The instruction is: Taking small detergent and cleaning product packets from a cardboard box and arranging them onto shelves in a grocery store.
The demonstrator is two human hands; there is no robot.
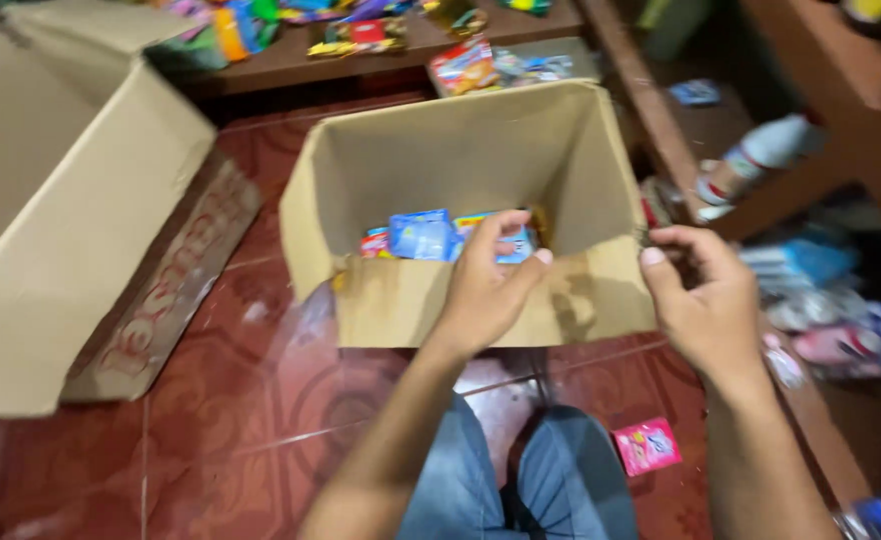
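— While you kneel on the red tiles, where is your left hand point(486, 280)?
— Inside the open cardboard box point(461, 160), fingers curled onto a blue packet point(423, 236) at the bottom.
— And your right hand point(706, 300)?
— Pinching the box's near right corner, holding nothing else.

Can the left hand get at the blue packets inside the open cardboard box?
Probably yes: the left hand already reaches over the cardboard box wall, its fingers at the blue packets, with nothing covering them.
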